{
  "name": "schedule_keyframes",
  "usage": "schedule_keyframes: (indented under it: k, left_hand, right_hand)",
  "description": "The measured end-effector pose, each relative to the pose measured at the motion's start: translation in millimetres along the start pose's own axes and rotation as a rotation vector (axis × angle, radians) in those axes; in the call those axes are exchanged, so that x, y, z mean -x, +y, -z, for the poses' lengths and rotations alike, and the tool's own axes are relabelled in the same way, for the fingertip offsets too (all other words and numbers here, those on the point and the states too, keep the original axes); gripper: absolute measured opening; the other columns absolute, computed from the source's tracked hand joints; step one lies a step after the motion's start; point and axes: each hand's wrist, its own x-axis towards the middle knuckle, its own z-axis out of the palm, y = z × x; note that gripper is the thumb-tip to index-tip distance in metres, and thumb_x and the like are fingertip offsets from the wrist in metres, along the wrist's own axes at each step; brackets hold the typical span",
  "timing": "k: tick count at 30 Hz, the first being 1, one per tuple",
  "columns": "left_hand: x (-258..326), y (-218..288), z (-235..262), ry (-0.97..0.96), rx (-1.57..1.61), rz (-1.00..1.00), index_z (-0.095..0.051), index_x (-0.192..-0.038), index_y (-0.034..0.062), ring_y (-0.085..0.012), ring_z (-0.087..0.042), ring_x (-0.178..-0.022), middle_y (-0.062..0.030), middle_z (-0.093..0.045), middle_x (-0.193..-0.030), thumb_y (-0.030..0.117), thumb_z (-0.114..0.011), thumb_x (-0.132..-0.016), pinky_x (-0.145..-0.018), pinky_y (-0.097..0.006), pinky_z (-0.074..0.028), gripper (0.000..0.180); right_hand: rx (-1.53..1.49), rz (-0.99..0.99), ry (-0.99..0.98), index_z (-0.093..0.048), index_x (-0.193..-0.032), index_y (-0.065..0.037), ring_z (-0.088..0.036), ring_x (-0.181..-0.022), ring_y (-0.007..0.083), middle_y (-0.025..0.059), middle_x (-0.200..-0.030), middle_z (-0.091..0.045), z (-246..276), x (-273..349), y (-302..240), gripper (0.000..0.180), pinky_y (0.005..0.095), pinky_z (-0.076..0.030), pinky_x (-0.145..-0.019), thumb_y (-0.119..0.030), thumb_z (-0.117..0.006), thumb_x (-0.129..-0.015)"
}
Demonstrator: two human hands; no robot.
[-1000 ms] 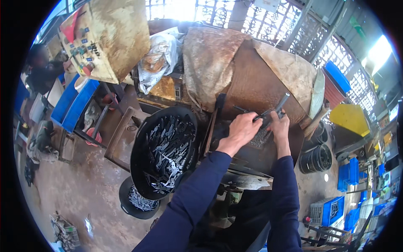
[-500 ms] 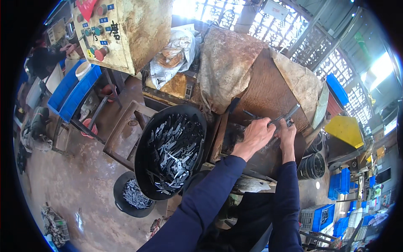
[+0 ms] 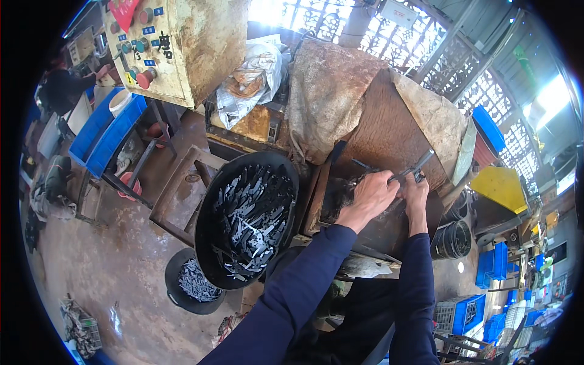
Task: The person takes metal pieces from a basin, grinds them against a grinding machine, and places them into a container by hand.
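Both my hands are closed around a dark metal bar over a worn, rust-brown work box. My left hand grips its lower end, and my right hand holds it close beside, with fingers curled under it. The bar slants up to the right past my fingers. A thin dark rod pokes out beyond my left knuckles; whether it joins the bar is hidden. To the left of my forearm, a large black tub holds a heap of flat metal pieces.
A smaller black basin with silvery pieces sits on the floor. A control box with buttons stands at upper left. Stained cloth drapes behind the work box. Black buckets and blue crates are on the right. A person works far left.
My hands and the metal bar stay almost in the same place. At the far left, the other person's arm has shifted slightly.
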Motion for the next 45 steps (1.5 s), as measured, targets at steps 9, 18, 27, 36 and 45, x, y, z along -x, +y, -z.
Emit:
schedule_keyframes:
  k: [9, 18, 27, 36, 45]
  left_hand:
    - [-1, 0, 3, 0.000, -0.004, -0.016, -0.065, -0.093, 0.0005, -0.0455, -0.065, -0.089, -0.0250, -0.068, -0.089, 0.031, -0.061, -0.090, -0.075, -0.050, -0.051, 0.031]
    - [0, 1, 19, 0.010, -0.101, -0.003, -0.069, -0.099, 0.0028, -0.0424, -0.067, -0.088, -0.0221, -0.070, -0.090, 0.032, -0.064, -0.089, -0.074, -0.048, -0.051, 0.032]
    - [-4, -7, 20, 0.051, -0.127, 0.023, -0.071, -0.112, 0.0079, -0.0360, -0.070, -0.093, -0.0180, -0.073, -0.098, 0.030, -0.066, -0.088, -0.080, -0.043, -0.053, 0.033]
    - [-5, -4, 14, 0.000, -0.144, 0.032, -0.072, -0.112, 0.0077, -0.0356, -0.070, -0.090, -0.0173, -0.073, -0.094, 0.031, -0.066, -0.090, -0.078, -0.042, -0.053, 0.033]
    - [4, 6, 22, -0.020, -0.198, -0.076, -0.072, -0.099, 0.0028, -0.0297, -0.064, -0.068, -0.0138, -0.068, -0.074, 0.033, -0.064, -0.095, -0.066, -0.039, -0.049, 0.031]
  right_hand:
    - [0.034, 0.001, 0.006, -0.064, -0.094, -0.005, -0.046, -0.042, 0.0086, -0.0007, -0.063, -0.054, 1, 1, 0, 0.018, 0.0270, -0.044, -0.039, -0.022, -0.066, -0.099]
    - [0.007, -0.006, 0.004, -0.066, -0.099, -0.005, -0.048, -0.044, 0.0087, 0.0014, -0.071, -0.062, -2, 4, -1, 0.022, 0.0265, -0.044, -0.040, -0.026, -0.069, -0.097]
    - [-0.005, -0.011, -0.015, -0.064, -0.101, -0.002, -0.051, -0.044, 0.0106, 0.0047, -0.087, -0.070, 0, 0, 1, 0.025, 0.0273, -0.045, -0.038, -0.026, -0.070, -0.097]
    - [-0.013, -0.031, -0.009, -0.064, -0.101, -0.002, -0.053, -0.044, 0.0118, 0.0048, -0.086, -0.070, 0, -1, 3, 0.027, 0.0280, -0.045, -0.038, -0.028, -0.070, -0.096]
    - [0.009, -0.053, 0.026, -0.065, -0.100, -0.002, -0.054, -0.047, 0.0112, 0.0044, -0.082, -0.068, 1, 3, -5, 0.026, 0.0287, -0.046, -0.039, -0.026, -0.071, -0.095]
